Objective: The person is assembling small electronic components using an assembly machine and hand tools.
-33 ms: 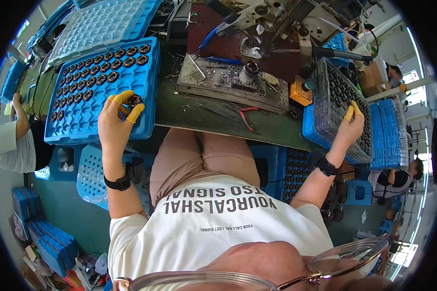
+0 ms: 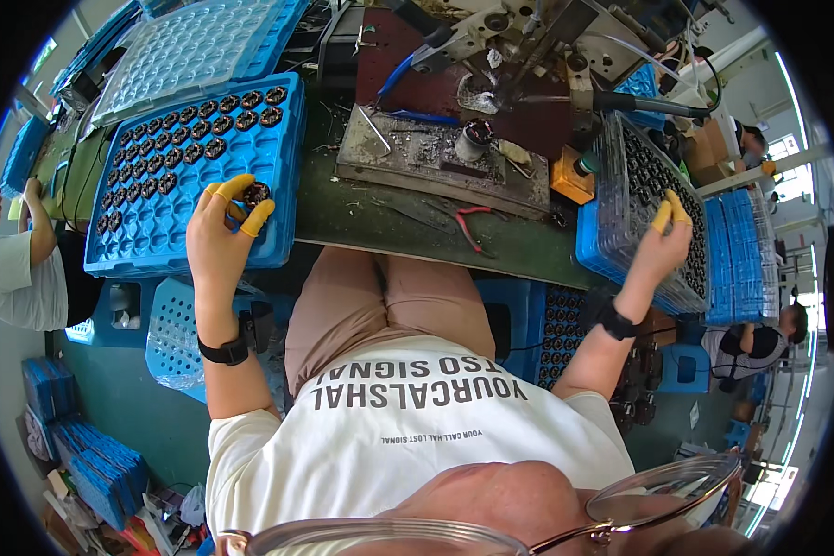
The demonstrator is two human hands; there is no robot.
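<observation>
At the near right corner of the left blue tray, my left hand pinches a small round motor stator, dark with coppery windings. Yellow finger cots cover its thumb and fingertips. Rows of similar stators fill the tray's far and left pockets. My right hand is over the tray of dark round parts on the right. Its yellow-tipped fingers are slightly apart, with nothing visible between them; the other fingers are partly hidden.
Between the trays lie a metal base plate with a cylindrical fixture and red-handled pliers. A machine rises behind. An orange box stands by the right tray. Other people are at both sides.
My right hand has shifted very slightly left over the right tray. My left hand keeps hold of the motor stator in nearly the same place.
</observation>
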